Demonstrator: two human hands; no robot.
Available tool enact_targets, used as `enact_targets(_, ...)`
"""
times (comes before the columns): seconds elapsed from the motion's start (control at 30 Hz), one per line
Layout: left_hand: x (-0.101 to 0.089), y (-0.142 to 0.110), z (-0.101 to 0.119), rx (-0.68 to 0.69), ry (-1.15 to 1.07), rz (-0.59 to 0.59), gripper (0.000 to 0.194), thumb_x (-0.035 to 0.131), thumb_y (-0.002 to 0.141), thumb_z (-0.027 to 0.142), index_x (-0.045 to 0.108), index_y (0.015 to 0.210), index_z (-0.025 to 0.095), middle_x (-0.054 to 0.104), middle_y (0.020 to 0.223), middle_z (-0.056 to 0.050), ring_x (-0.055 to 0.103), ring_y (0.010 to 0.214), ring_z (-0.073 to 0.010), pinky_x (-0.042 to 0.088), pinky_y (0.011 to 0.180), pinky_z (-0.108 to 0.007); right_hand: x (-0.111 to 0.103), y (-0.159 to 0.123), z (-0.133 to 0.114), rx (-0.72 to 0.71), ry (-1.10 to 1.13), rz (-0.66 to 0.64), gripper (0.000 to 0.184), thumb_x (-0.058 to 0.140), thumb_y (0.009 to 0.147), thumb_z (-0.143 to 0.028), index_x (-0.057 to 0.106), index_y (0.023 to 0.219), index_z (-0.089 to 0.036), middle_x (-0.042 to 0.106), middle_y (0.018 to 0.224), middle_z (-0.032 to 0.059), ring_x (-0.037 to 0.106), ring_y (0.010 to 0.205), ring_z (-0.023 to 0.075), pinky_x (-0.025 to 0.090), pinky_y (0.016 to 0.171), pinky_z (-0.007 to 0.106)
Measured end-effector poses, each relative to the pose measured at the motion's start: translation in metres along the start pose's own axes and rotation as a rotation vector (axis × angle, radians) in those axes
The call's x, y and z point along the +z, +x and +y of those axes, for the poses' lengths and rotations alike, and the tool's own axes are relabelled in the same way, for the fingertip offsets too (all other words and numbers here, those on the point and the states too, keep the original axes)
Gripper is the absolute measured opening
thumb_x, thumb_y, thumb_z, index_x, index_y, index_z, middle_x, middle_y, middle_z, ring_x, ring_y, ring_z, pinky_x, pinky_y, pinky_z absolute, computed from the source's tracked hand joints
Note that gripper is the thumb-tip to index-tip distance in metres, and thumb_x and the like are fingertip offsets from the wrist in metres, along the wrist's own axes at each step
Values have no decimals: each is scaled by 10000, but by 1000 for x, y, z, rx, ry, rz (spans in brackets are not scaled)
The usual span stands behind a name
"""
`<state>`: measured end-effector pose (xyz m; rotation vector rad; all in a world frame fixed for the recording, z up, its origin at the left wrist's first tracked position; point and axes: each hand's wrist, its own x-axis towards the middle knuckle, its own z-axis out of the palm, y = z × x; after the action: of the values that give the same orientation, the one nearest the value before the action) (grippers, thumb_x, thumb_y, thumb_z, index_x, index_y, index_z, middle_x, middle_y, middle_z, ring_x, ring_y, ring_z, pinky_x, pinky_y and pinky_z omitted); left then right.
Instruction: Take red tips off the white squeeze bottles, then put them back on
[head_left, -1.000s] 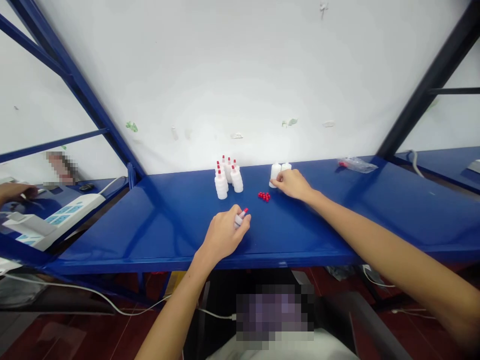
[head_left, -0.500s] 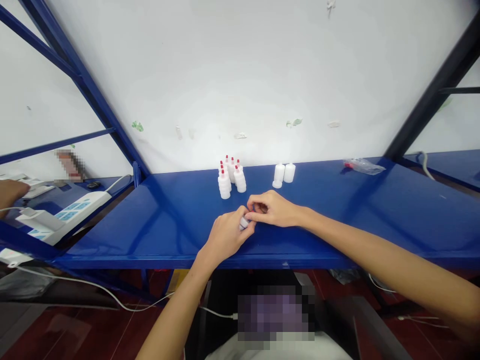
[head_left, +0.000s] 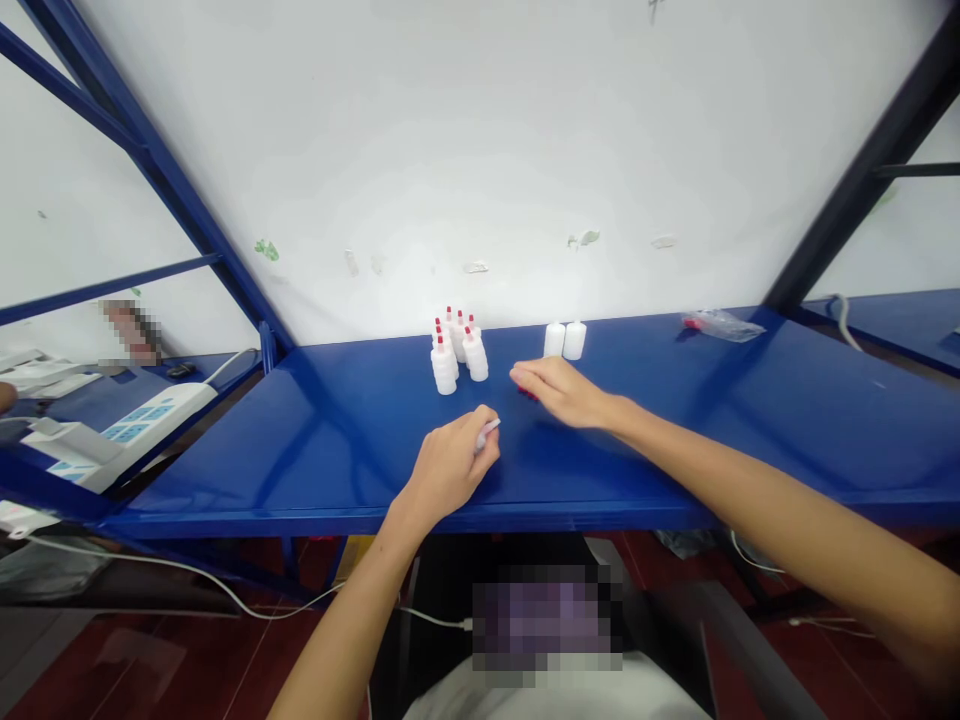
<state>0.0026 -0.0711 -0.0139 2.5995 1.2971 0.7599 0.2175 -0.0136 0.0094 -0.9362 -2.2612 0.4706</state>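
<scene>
My left hand [head_left: 454, 460] is closed around a small white squeeze bottle [head_left: 486, 434]; its pale tip pokes out between thumb and forefinger, and the rest is hidden. Farther right, my right hand [head_left: 559, 390] rests low over the table with its fingers drawn together. Small red caps [head_left: 527, 393] lie on the table right under those fingers. Whether one is pinched there I cannot see. Beyond my left hand, several white bottles with red tips [head_left: 444, 365] stand in a cluster. Two plain white bottles [head_left: 574, 340] without red tips stand behind my right hand.
The blue table [head_left: 337, 430] meets a white wall [head_left: 480, 150]. A clear plastic bag [head_left: 724, 325] with something red lies at the back right. At left, a white power strip [head_left: 142, 425] sits beyond a blue rack post [head_left: 195, 210]. Part of another person's hand [head_left: 7, 397] shows at the left edge.
My right hand has left the bottle in my left hand and moved away and rightward to the red caps. A pale tip now shows on the held bottle. The other person's hand has drawn back leftward.
</scene>
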Motion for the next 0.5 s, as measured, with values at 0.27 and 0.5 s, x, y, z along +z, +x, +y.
enact_targets(0.27,1,1,0,-18,-4,-27,160,398,986,319,443,862,228,557,738,34,512,655,-143,299,622,-261,-24,-2,44,254,-434,-129,209,328,993,-376,457,972,-213,634,883,69,556,748,204,340,641,300)
enact_targets(0.5,1,1,-1,-16,-22,-41,171,389,993,335,432,864,232,556,743,37,504,652,-142,292,620,-259,-31,-1,57,321,-414,-235,124,518,896,-301,570,962,-210,672,875,59,583,765,194,348,623,279)
